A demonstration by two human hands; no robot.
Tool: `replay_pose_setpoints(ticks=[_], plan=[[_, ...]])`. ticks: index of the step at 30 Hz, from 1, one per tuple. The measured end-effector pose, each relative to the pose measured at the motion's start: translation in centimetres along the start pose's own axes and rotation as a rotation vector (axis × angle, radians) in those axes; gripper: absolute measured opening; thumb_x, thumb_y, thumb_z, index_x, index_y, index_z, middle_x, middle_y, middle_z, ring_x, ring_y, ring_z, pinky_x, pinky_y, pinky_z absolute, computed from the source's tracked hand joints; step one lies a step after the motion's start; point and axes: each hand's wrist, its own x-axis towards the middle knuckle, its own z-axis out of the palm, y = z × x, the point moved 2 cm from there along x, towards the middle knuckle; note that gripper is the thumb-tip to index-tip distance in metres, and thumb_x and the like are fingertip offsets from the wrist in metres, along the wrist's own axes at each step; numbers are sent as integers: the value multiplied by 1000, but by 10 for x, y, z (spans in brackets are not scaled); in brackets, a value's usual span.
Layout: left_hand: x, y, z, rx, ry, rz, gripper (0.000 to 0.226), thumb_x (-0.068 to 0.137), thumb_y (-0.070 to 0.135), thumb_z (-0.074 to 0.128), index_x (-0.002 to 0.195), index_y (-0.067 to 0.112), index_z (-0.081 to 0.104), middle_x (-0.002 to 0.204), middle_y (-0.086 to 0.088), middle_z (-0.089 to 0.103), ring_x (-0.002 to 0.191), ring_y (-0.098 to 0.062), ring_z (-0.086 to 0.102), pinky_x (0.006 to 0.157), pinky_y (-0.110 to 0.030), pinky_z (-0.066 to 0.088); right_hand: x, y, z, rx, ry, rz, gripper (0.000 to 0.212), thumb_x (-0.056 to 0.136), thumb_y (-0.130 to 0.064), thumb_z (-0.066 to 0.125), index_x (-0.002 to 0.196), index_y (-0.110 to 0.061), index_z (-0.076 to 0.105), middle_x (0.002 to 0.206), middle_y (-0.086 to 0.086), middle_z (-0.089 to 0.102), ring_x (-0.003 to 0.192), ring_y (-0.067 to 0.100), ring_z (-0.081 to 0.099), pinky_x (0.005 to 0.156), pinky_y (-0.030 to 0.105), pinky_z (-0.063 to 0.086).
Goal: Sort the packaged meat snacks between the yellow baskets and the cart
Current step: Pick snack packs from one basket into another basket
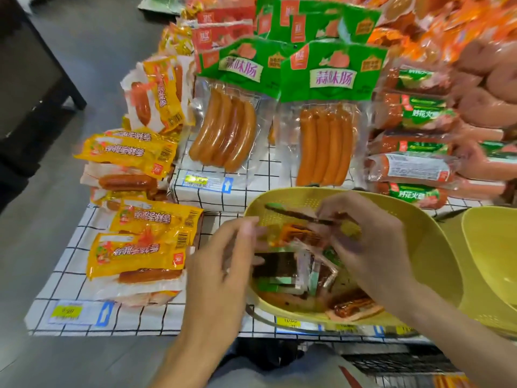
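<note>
A yellow basket point(414, 228) sits on the checked display and holds several small packaged meat snacks point(288, 268), dark, green and orange. My right hand point(372, 242) is inside the basket, fingers pinched on a thin dark snack stick point(296, 214) that points up and left. At the basket's left rim my left hand point(223, 264) hovers blurred, fingers apart and holding nothing. A second yellow basket point(492, 247) stands at the right edge. A dark cart grid point(397, 362) shows at the bottom right.
Yellow sausage packs point(140, 247) lie to the left of the basket on the checked cloth point(84, 278). Behind stand green-topped sausage packs point(327, 113) and stacked ham rolls point(414, 166). Price tags point(78, 312) line the front edge. Grey floor lies to the left.
</note>
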Motion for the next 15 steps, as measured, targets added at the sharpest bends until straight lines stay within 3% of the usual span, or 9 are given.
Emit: replay_pose_setpoints(ticks=[2, 4, 5, 7, 9, 10, 13, 15], plan=[[9, 7, 14, -423, -206, -321, 41, 78, 63, 54, 95, 31, 74, 95, -4, 75, 85, -23, 73, 68, -31, 59, -8, -13, -1, -40, 68, -181, 9, 76, -3, 73, 76, 2, 65, 83, 11, 66, 80, 17, 60, 69, 24, 51], [19, 7, 24, -584, -275, -485, 40, 86, 46, 55, 104, 13, 70, 97, -14, 74, 88, -26, 72, 72, -38, 59, -10, -16, 7, -63, 18, -305, 9, 76, -1, 73, 75, 5, 67, 87, 14, 68, 85, 21, 58, 74, 26, 51], [25, 6, 25, -587, -212, -510, 31, 90, 30, 55, 105, 5, 65, 94, -14, 74, 86, -25, 72, 72, -43, 59, -10, -12, 10, -51, -27, -319, 9, 78, -4, 72, 80, 4, 68, 91, 14, 68, 90, 20, 58, 79, 26, 51], [36, 1, 23, -472, -23, -478, 13, 92, 10, 53, 101, 3, 62, 91, -13, 74, 84, -25, 72, 74, -47, 59, -8, 6, 11, -17, -85, -204, 24, 77, -9, 72, 99, -1, 67, 105, 10, 66, 102, 16, 57, 90, 25, 50], [43, -5, 15, -354, 99, -387, 12, 93, 6, 52, 98, 10, 62, 92, -7, 74, 89, -23, 72, 75, -42, 58, -11, 25, 17, -73, -194, -50, 34, 80, -15, 70, 113, -8, 62, 114, 6, 61, 109, 16, 55, 94, 33, 49], [46, -7, 11, -315, 141, -351, 13, 93, 6, 53, 98, 13, 63, 91, -3, 74, 88, -20, 72, 73, -37, 59, -14, 32, 25, -152, -335, -16, 35, 84, -21, 67, 117, -12, 59, 117, 4, 59, 110, 17, 54, 94, 35, 48], [47, -7, 3, -265, 171, -284, 16, 93, 6, 53, 106, 9, 62, 95, -4, 74, 86, -19, 72, 72, -31, 60, -31, 46, 68, -342, -868, -111, 44, 90, -38, 56, 126, -14, 50, 126, 4, 53, 117, 21, 50, 96, 37, 45], [46, -5, 1, -284, 166, -266, 17, 93, 5, 52, 108, 7, 62, 95, -6, 74, 81, -20, 73, 69, -30, 60, -36, 51, 86, -484, -989, -263, 42, 92, -27, 52, 130, -8, 46, 131, 9, 49, 121, 26, 45, 100, 41, 41]])
